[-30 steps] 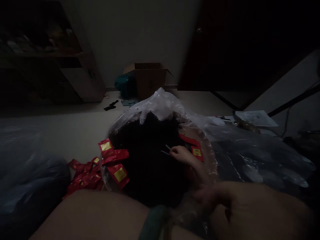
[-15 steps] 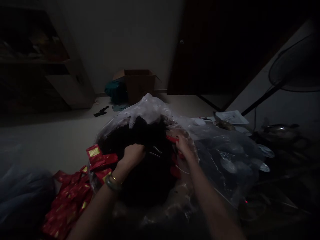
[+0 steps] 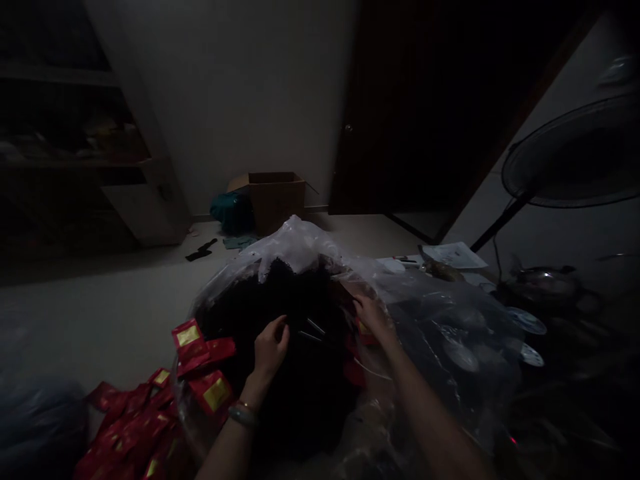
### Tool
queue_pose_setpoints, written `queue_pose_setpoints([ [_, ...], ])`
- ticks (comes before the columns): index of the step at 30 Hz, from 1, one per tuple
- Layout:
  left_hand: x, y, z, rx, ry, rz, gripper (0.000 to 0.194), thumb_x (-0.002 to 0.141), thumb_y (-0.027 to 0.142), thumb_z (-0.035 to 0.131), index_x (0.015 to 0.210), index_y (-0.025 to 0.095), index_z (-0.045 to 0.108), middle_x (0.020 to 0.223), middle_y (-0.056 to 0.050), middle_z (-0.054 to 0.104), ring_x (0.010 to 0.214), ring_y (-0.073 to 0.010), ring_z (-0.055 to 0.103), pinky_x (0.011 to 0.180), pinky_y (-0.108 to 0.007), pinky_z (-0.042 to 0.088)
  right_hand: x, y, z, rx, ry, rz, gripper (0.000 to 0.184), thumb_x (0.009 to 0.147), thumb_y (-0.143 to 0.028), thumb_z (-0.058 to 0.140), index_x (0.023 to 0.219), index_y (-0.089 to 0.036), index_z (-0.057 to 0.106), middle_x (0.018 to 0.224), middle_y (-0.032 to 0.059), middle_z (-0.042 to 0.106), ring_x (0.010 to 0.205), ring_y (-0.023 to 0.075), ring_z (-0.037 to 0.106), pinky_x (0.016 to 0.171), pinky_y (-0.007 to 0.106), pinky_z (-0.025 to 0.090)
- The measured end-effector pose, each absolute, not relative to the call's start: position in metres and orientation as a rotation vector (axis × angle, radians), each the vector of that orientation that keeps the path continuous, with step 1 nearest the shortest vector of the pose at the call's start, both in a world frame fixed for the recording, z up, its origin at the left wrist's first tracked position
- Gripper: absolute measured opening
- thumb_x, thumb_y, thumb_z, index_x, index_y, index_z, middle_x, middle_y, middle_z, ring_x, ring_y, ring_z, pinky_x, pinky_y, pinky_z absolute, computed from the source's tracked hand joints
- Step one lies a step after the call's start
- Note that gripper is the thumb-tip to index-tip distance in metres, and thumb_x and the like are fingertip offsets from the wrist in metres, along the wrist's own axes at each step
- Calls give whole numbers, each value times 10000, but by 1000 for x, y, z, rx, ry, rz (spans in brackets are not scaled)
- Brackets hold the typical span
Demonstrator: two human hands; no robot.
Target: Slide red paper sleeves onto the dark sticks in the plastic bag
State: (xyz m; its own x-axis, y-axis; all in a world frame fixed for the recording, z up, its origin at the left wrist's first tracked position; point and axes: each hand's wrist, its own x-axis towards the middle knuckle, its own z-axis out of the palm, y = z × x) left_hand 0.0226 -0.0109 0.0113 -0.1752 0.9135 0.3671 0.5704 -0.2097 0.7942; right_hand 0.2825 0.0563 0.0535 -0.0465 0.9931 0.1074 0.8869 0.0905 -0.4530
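Note:
A large clear plastic bag (image 3: 295, 235) stands open before me, holding a heap of dark, loose, leaf-like material (image 3: 300, 393). Over this heap is my left hand (image 3: 270, 345), its fingers curled in toward the thumb; what they hold, if anything, is lost in the dark. At the bag's right inner side, my right hand (image 3: 373, 317) pinches the edge of a packet (image 3: 343, 293) that looks dark in the shadow. Red packets with gold labels (image 3: 365, 330) lie just below that hand. Two thin, pale metallic strips (image 3: 313, 331) show on the heap between my hands.
More red packets (image 3: 135, 427) are piled left of the bag, some on its rim. An open cardboard box (image 3: 277, 203) and a teal bag (image 3: 233, 213) sit by the wall. At right are a standing fan (image 3: 575, 157), papers (image 3: 455, 255) and patterned dishes (image 3: 527, 321).
My left hand has turned upward from a fist, its fingers now loosened but curled. The packet at my right hand showed bright red before and looks dark now. The whole view has tilted up.

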Motion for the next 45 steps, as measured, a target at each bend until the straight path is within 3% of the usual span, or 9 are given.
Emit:
queue_pose_setpoints([
  [4,32,-18,27,1754,1518,1425,573,653,301,724,1199,197,585,1205,-111,633,1041,-250,607,913,-389,475,249,25,68,-1572,-2345,547,311,853,-142,444,1057,-219,666,1023,70,669,910,191,618,800,291,456],
  [9,27,-31,29,1469,1421,1258,122,693,283,663,772,211,722,744,-46,733,706,-213,668,679,-316,519,205,1,65,-1354,-2146,530,337,827,-173,516,1135,-265,618,1078,59,581,978,179,569,846,299,462],
  [14,17,-42,13,1044,1505,1500,281,603,398,722,727,146,708,688,-49,716,666,-203,653,628,-285,505,179,-7,35,-1352,-1660,687,431,813,-206,526,1244,-207,549,1115,103,596,1004,218,591,877,371,495],
  [18,17,-44,7,903,1489,1562,362,558,428,752,750,126,699,668,-42,700,617,-175,631,585,-261,489,164,-18,27,-1256,-1700,594,403,858,-199,465,1253,-192,543,1247,116,562,1155,219,525,1008,388,413],
  [25,13,-42,5,979,1438,1493,332,569,413,753,727,126,702,653,-31,694,609,-160,617,589,-243,471,171,-10,42,-1415,-1635,439,83,768,-244,643,820,-182,663,917,83,593,881,209,560,822,346,473],
  [30,9,-39,4,1075,1460,1413,377,600,488,713,687,121,710,623,-26,684,596,-166,608,574,-248,463,176,-7,61,-1366,-1940,439,99,733,-171,667,647,-185,618,768,60,615,839,212,538,788,340,442],
  [33,6,-38,2,1066,1449,1428,457,654,554,656,750,114,728,656,-40,699,602,-173,615,574,-258,466,176,-7,64,-1275,-1894,756,31,733,-192,655,760,-178,648,792,43,662,786,187,573,754,322,450],
  [38,5,-40,4,1079,1374,1403,480,670,543,667,899,127,739,858,-91,741,781,-233,666,689,-311,512,177,-11,54,-1152,-1465,1478,311,646,-401,721,802,-138,671,763,25,693,695,171,615,705,308,473],
  [45,8,-43,12,1105,1304,1332,525,723,588,599,985,150,723,969,-89,728,873,-237,665,732,-313,531,175,-14,38,-1088,-1432,1673,391,663,-463,676,853,-124,717,744,24,701,671,167,610,729,324,466],
])
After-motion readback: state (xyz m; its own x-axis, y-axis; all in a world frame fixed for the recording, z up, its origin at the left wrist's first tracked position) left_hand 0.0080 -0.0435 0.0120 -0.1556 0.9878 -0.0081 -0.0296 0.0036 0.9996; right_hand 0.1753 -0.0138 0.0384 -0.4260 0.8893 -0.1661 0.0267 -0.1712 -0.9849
